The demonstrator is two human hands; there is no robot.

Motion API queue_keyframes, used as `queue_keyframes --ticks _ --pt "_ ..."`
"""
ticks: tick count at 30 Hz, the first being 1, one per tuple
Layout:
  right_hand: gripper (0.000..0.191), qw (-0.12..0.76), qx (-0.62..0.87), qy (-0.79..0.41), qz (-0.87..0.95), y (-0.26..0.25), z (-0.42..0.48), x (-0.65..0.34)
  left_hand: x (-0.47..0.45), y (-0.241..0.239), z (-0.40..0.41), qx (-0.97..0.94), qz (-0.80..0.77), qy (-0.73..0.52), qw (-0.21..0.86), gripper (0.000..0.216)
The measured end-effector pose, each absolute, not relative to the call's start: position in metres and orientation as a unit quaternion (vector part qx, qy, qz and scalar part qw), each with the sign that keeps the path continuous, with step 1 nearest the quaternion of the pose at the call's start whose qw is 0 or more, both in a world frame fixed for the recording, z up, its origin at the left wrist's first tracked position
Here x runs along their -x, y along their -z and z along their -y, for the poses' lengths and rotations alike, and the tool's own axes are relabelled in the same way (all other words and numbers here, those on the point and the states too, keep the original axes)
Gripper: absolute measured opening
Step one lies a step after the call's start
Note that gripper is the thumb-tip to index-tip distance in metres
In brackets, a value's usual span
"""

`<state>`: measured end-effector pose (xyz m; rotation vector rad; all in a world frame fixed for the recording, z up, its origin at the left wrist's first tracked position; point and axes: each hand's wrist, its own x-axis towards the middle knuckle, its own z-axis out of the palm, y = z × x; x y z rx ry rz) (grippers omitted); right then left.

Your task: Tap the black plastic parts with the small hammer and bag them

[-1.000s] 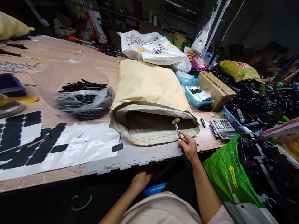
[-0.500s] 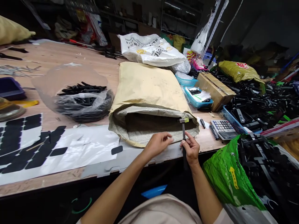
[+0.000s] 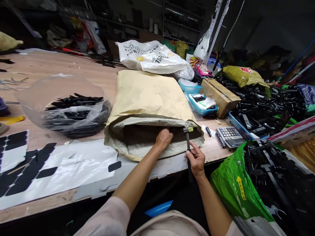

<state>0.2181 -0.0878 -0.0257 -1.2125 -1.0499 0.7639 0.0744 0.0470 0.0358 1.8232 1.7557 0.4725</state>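
Note:
A large tan paper sack (image 3: 152, 95) lies on the table with its woven-lined mouth open towards me. My left hand (image 3: 164, 138) reaches into that mouth, its fingers curled and the fingertips hidden. In front of the sack's right side, my right hand (image 3: 196, 159) grips a slim black stick (image 3: 188, 141), held upright. Across the stick's top sits a silver head with a yellow-green end; its lower end runs down past my palm. Whether my left fingers hold anything inside the sack cannot be seen.
Left of the sack stands a clear plastic bag of black pieces (image 3: 76, 114). Black pads (image 3: 46, 172) lie on white sheets nearby. To the right are a calculator (image 3: 230, 135), blue baskets (image 3: 201, 106), a cardboard box (image 3: 220, 96) and a green sack (image 3: 228, 173) of black parts.
My left hand has moved forward from before the sack's mouth to inside it. My right hand keeps its hold on the black stick. The view has turned slightly right.

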Motion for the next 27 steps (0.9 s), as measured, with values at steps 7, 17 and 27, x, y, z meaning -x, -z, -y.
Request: queue_keyframes --ticks 7,17,27 --pt "0.051 0.624 0.536 -0.335 0.459 0.023 0.090 -0.216 0.000 -0.024 0.006 -0.768 -0.543 -0.214 0.265 0.014" --pt "0.046 0.533 0.556 -0.321 0.552 0.011 0.093 -0.216 -0.018 -0.007 0.012 -0.764 -0.539 -0.247 0.253 0.023" --pt "0.045 0.450 0.602 -0.272 0.600 -0.001 0.129 -0.210 -0.018 -0.008 0.016 -0.747 -0.551 -0.265 0.262 0.017"
